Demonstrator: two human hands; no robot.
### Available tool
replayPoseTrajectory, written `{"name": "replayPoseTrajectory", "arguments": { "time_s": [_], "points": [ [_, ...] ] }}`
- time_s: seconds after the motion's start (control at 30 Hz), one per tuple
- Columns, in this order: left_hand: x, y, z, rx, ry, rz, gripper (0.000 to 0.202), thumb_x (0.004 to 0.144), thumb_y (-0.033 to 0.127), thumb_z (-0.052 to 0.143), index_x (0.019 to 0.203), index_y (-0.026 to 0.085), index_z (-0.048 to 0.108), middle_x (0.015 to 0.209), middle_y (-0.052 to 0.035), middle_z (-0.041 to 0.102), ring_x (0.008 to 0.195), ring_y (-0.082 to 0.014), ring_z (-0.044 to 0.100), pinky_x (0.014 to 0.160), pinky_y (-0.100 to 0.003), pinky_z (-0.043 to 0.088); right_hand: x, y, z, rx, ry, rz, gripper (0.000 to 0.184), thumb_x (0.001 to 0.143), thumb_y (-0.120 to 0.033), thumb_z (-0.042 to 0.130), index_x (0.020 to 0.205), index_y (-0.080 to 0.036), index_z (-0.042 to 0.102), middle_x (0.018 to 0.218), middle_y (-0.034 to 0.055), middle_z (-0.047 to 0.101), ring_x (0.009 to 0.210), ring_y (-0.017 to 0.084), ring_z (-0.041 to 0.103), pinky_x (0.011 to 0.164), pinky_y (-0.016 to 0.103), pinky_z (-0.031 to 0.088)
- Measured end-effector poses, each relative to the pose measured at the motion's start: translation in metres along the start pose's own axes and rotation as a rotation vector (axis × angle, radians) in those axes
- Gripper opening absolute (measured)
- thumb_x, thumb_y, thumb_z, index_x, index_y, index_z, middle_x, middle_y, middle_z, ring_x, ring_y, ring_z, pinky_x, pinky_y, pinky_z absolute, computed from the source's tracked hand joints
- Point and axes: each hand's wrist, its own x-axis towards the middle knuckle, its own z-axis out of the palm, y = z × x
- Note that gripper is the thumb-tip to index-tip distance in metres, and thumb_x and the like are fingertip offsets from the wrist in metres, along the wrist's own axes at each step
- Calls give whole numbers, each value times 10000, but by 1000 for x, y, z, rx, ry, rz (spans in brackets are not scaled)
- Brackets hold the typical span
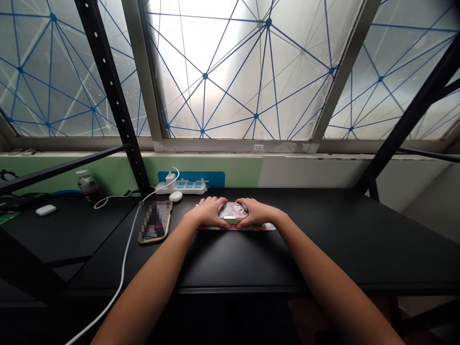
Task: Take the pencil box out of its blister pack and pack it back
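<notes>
A small box with a colourful printed top [233,209] is gripped between my two hands near the back of the black desk. My left hand [210,211] curls around its left side, thumb at the front edge. On the right side, my right hand [256,212] holds it the same way. Beneath the box lies a flat, colourful printed packet [266,227], its front edge showing below my hands. Much of both items is hidden by my fingers, and I cannot tell what is inside the box.
Left of my hands are a phone [156,221] in a tan case and a small white case [176,196]. Behind stands a white power strip [187,187]; its white cable [124,261] runs across the desk's left. A bottle [88,186] stands farther left. Black metal posts [115,96] frame the desk [341,239].
</notes>
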Motion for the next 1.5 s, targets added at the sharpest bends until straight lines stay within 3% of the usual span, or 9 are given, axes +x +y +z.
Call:
{"name": "replayPoseTrajectory", "arguments": {
  "time_s": [0.23, 0.33, 0.53, 0.77, 0.93, 1.03, 1.1, 1.27, 1.5],
  "points": [
    [-1, -12, -7, -20, 27, 12, 871, 646, 754, 700, 1366, 304, 506, 1309, -84, 609, 1203, -333, 546, 990, -394, 405, 0, -2, 1, -19, 51, -36, 892, 561, -606, 826, 1317, -220, 552, 1292, 132, 594, 1187, 350, 548, 1026, 447, 384],
    [-1, -4, -6, 14, 106, 55, 775, 629, 674, 768, 1268, 291, 555, 1212, -68, 629, 1163, -315, 548, 982, -391, 409, -2, -2, -2, -15, 107, -32, 827, 570, -646, 814, 1249, -242, 568, 1250, 107, 635, 1160, 334, 569, 1025, 434, 379],
    [-2, 22, -6, 109, 291, 158, 835, 559, 603, 864, 1240, 250, 536, 1200, -82, 595, 1146, -326, 521, 981, -421, 399, -1, 5, -10, -66, 277, 24, 739, 574, -714, 788, 1098, -242, 569, 1072, 78, 699, 998, 322, 625, 862, 417, 459],
    [-7, 22, -22, 175, 477, 73, 683, 801, 634, 687, 1313, 244, 457, 1375, -118, 535, 1267, -328, 475, 1044, -454, 359, -6, -15, -10, -213, 443, -79, 712, 619, -572, 848, 1174, -227, 564, 1160, 107, 645, 1084, 324, 588, 898, 411, 424],
    [-7, 21, -21, 234, 415, 26, 394, 805, 472, 747, 1047, 226, 557, 1035, -86, 677, 1025, -315, 625, 877, -416, 455, -9, -36, -4, -300, 518, -89, 433, 754, -383, 798, 1075, -194, 577, 1108, 127, 627, 1052, 321, 564, 857, 395, 408],
    [-8, 28, -16, 257, 343, 51, 358, 778, 355, 771, 1030, 231, 548, 977, -67, 675, 967, -292, 638, 817, -372, 474, -8, -47, 6, -330, 471, -111, 277, 792, -238, 738, 1026, -185, 599, 1072, 127, 638, 1016, 301, 575, 825, 369, 414],
    [-9, 32, -13, 261, 290, 71, 369, 767, 364, 769, 1036, 236, 552, 993, -62, 668, 961, -283, 634, 806, -358, 481, -8, -50, 13, -330, 422, -121, 300, 783, -191, 724, 1058, -175, 606, 1068, 129, 646, 987, 290, 590, 797, 355, 433],
    [-11, 34, -8, 241, 192, 73, 520, 721, 589, 750, 1056, 224, 592, 1101, -103, 645, 1076, -325, 580, 864, -398, 483, -9, -43, 18, -257, 268, -197, 484, 744, -259, 784, 1187, -187, 605, 1133, 111, 671, 1061, 293, 613, 890, 376, 476],
    [-7, 12, -2, 149, 85, 4, 886, 741, 801, 565, 1415, 241, 436, 1415, -147, 522, 1324, -386, 426, 1094, -602, 286, -5, -19, 16, -139, 127, -222, 674, 832, -526, 674, 1411, -223, 508, 1467, 138, 512, 1363, 321, 452, 1088, 427, 393]
  ]
}}
